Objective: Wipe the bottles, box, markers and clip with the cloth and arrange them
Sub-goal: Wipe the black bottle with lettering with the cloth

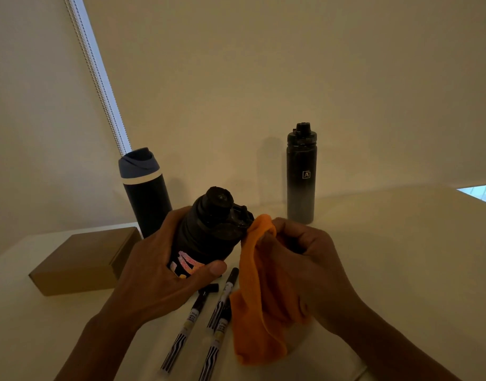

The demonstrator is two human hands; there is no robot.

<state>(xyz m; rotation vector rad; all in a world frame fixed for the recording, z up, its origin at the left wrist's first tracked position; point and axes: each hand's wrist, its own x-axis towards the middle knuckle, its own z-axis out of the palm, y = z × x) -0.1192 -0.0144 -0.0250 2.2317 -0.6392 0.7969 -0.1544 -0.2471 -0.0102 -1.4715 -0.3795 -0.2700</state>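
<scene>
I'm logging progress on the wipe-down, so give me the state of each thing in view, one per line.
Left hand: gripping the tilted black bottle.
Right hand: pressing the orange cloth to the cap.
Tumbler: upright, lidded.
Grey bottle: upright, capped.
Box: closed, flat.
Markers: lying on the table.

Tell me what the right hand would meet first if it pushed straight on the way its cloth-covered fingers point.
Probably the lid of the held bottle: the right hand presses the orange cloth leftward toward it, apparently touching.
</scene>
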